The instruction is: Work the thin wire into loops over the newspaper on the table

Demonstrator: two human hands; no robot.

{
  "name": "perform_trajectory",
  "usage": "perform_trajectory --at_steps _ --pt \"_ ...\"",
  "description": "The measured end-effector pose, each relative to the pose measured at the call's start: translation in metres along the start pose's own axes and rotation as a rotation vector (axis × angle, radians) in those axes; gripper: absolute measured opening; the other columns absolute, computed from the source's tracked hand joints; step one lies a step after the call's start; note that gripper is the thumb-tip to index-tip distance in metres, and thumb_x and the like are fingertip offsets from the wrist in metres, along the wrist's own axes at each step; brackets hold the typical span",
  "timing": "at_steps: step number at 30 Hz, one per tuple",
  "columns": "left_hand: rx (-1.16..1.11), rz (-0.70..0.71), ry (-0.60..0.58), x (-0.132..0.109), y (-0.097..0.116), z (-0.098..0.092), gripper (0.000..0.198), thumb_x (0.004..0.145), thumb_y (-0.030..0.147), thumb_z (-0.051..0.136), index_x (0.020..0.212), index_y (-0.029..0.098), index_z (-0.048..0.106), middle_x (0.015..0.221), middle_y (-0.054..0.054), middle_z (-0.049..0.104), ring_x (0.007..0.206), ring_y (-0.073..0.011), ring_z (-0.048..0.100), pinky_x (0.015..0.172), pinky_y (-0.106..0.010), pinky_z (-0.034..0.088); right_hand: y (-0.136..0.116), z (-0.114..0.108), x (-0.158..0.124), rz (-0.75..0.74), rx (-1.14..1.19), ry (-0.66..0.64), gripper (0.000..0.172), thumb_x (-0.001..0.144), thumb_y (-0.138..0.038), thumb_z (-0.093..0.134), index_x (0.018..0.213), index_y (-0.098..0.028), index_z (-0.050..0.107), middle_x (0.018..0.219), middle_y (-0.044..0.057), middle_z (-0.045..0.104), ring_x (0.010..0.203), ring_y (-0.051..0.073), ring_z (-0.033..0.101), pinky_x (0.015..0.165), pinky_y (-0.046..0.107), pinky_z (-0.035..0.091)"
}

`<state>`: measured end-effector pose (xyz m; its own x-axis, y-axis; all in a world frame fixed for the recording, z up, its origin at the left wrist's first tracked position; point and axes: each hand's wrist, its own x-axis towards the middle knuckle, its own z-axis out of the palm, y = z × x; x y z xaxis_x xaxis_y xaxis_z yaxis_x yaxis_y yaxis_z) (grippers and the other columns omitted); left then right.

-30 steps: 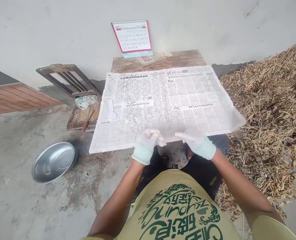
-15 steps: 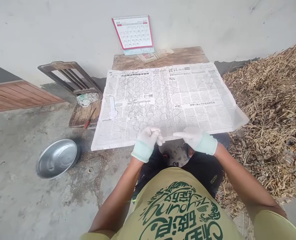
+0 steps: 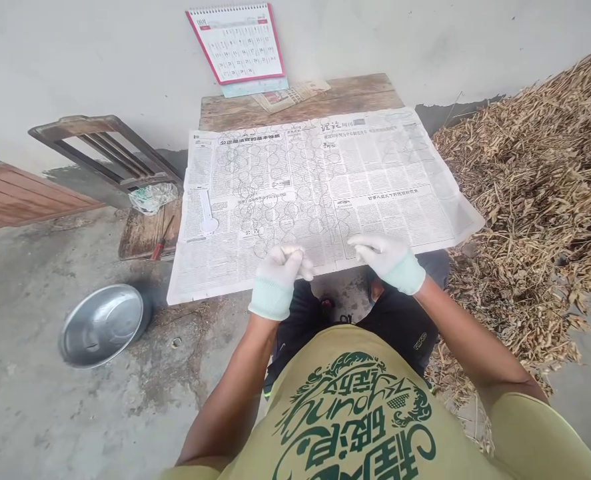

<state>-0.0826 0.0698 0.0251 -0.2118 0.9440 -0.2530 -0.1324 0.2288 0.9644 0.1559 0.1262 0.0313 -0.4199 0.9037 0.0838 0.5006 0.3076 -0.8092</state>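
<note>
My left hand (image 3: 281, 272), in a white glove with a pale green cuff, is closed in a pinch at the near edge of the newspaper (image 3: 395, 223). Whatever lies between its thumb and forefinger is too small to make out. To its right, my right hand (image 3: 384, 259), gloved alike, has its forefinger reaching left and its thumb close beneath in a loose pinch; anything in it is too fine to see. Thin dark looped strands (image 3: 275, 210) spread across the newspaper; I cannot tell their material. A white thermometer-shaped piece (image 3: 208, 213) lies on the left part.
A desk calendar (image 3: 238, 47) and a folded paper (image 3: 288, 98) rest on the wooden table (image 3: 358, 90) by the wall. Left are a wooden chair (image 3: 138, 233) with a plastic bag (image 3: 152, 198), a red-handled tool (image 3: 159, 248) and a metal basin (image 3: 102, 327). Dried stalks (image 3: 535, 220) heap up right.
My view has shifted, so the table and chair sit further left. My right hand's thumb now shows beneath its forefinger, and both hands appear slightly higher over the newspaper's near edge.
</note>
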Motion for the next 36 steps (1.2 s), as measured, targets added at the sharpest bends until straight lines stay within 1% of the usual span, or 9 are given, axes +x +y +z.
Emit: perform_trajectory --at_steps 3,5,10,16,20,25,29,32,36 --pt "-0.011 -0.020 0.004 0.000 0.001 -0.001 0.022 0.087 0.036 0.070 0.094 0.018 0.061 0.065 0.001 0.071 0.057 -0.0165 0.070 0.065 -0.032 0.060 0.001 -0.003 -0.002 -0.062 -0.049 0.018 0.033 0.100 -0.026 0.054 0.115 -0.029 0.083 0.105 0.000 0.082 0.099 0.019 0.077 0.095 0.036 0.060" --pt "-0.011 -0.032 0.001 0.002 0.002 -0.001 0.022 0.086 0.037 0.071 0.092 0.019 0.061 0.065 0.001 0.071 0.057 -0.0170 0.071 0.064 -0.032 0.060 0.002 -0.005 -0.002 -0.088 -0.093 -0.015 0.033 0.100 -0.026 0.055 0.116 -0.030 0.083 0.113 -0.002 0.082 0.107 0.020 0.076 0.101 0.036 0.059" --pt "0.034 -0.012 -0.003 0.005 0.007 -0.002 0.020 0.085 0.036 0.070 0.088 0.018 0.061 0.063 0.000 0.071 0.057 -0.0171 0.070 0.063 -0.032 0.059 0.000 -0.015 0.005 -0.158 -0.217 -0.198 0.035 0.101 -0.023 0.052 0.117 -0.029 0.084 0.103 -0.001 0.083 0.097 0.019 0.076 0.094 0.034 0.058" --pt "0.111 0.006 -0.066 0.004 0.009 -0.003 0.017 0.088 0.035 0.069 0.089 0.019 0.063 0.059 0.002 0.068 0.052 -0.0149 0.065 0.062 -0.030 0.056 -0.006 -0.028 0.013 -0.313 -0.308 -0.271 0.039 0.098 -0.019 0.051 0.111 -0.029 0.086 0.087 0.002 0.081 0.084 0.020 0.072 0.081 0.033 0.054" --pt "0.131 0.009 -0.072 0.002 0.007 -0.003 0.019 0.088 0.035 0.071 0.093 0.019 0.064 0.061 0.001 0.070 0.053 -0.0155 0.066 0.059 -0.029 0.054 -0.009 -0.036 0.016 -0.322 -0.354 -0.375 0.044 0.095 -0.016 0.048 0.111 -0.034 0.085 0.088 0.000 0.080 0.082 0.019 0.069 0.077 0.032 0.051" --pt "0.163 0.009 -0.125 -0.001 0.009 -0.002 0.018 0.089 0.034 0.072 0.092 0.019 0.063 0.061 0.001 0.070 0.054 -0.0164 0.067 0.059 -0.030 0.053 -0.015 -0.041 0.020 -0.352 -0.340 -0.530 0.040 0.092 -0.014 0.050 0.091 -0.031 0.087 0.084 0.001 0.079 0.073 0.018 0.066 0.069 0.031 0.047" --pt "0.233 0.028 -0.153 -0.004 0.010 0.000 0.011 0.093 0.030 0.066 0.093 0.019 0.063 0.058 0.002 0.069 0.059 -0.0177 0.070 0.065 -0.031 0.055 -0.021 -0.041 0.022 -0.378 -0.348 -0.580 0.035 0.090 -0.016 0.056 0.094 -0.034 0.086 0.083 -0.002 0.080 0.073 0.018 0.065 0.067 0.031 0.046" --pt "0.261 0.025 -0.180 -0.003 0.009 0.002 0.010 0.092 0.029 0.065 0.089 0.019 0.063 0.056 0.001 0.069 0.056 -0.0168 0.068 0.064 -0.031 0.055 -0.024 -0.041 0.023 -0.399 -0.332 -0.642 0.033 0.087 -0.013 0.062 0.092 -0.035 0.086 0.084 -0.003 0.080 0.072 0.018 0.066 0.067 0.032 0.046" --pt "0.206 0.032 -0.190 0.000 0.007 0.000 0.014 0.092 0.032 0.067 0.085 0.020 0.064 0.054 0.002 0.067 0.054 -0.0165 0.067 0.064 -0.031 0.056 -0.024 -0.048 0.026 -0.308 -0.299 -0.639 0.029 0.090 -0.015 0.064 0.095 -0.033 0.086 0.084 -0.003 0.081 0.077 0.019 0.069 0.072 0.034 0.049"
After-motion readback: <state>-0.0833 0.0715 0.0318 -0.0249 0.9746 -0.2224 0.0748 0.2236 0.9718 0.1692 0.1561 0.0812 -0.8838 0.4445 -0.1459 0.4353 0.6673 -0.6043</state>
